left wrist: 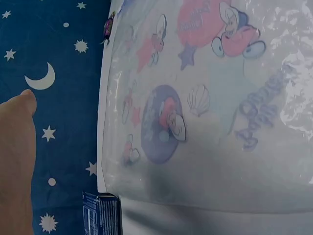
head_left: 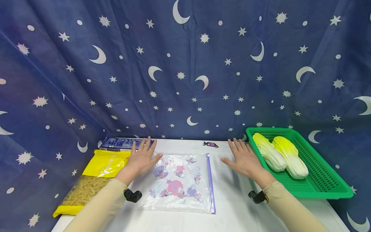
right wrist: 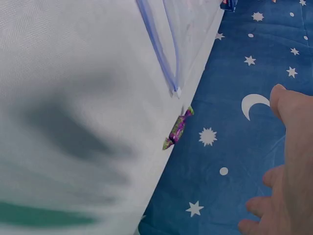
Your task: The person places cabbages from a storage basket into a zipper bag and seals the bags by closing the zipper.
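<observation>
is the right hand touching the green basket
Apart. The head view shows the right hand flat over the white table, with a strip of table between it and the green basket.

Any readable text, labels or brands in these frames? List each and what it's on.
Nothing reads for certain.
yellow pasta bag: pale capitals, too faint to read.
blue box: fine print, too small.
zip bag: cursive word in the left wrist view, too blurred.
purple candy: wrapper unreadable.
</observation>
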`<state>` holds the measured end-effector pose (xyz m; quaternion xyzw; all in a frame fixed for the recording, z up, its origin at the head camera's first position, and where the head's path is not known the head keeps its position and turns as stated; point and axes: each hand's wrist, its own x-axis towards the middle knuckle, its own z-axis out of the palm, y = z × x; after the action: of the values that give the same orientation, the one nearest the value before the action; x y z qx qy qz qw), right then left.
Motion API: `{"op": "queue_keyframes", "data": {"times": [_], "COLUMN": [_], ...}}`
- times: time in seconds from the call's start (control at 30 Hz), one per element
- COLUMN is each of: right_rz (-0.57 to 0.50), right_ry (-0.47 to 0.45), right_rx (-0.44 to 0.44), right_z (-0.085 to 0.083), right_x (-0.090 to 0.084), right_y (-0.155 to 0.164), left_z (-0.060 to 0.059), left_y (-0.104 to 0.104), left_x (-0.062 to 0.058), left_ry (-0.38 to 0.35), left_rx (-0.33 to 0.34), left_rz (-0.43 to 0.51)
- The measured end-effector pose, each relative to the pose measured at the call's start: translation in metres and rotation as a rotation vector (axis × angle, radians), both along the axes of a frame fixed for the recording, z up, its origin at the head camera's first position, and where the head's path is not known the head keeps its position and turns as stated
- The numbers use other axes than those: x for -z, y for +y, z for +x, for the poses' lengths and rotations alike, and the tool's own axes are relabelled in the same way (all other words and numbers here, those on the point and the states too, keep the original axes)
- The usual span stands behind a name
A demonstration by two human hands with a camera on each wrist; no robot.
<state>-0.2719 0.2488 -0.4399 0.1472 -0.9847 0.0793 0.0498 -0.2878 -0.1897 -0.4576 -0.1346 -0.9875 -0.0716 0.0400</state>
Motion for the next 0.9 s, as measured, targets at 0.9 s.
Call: {"op": "queue_keyframes", "data": {"times": [0.9], "right_rz": [-0.555], "right_ry": [-0.238], "right_rx": [-0.011], "right_z": [0.020], "right_x": [0.016], "right_y": [-0.016], "left_z": [0.026], "left_y": [0.074], "left_x": [-0.005], "left_ry": [-0.071], "left_rx": [0.111], "left_rz": [0.114]}}
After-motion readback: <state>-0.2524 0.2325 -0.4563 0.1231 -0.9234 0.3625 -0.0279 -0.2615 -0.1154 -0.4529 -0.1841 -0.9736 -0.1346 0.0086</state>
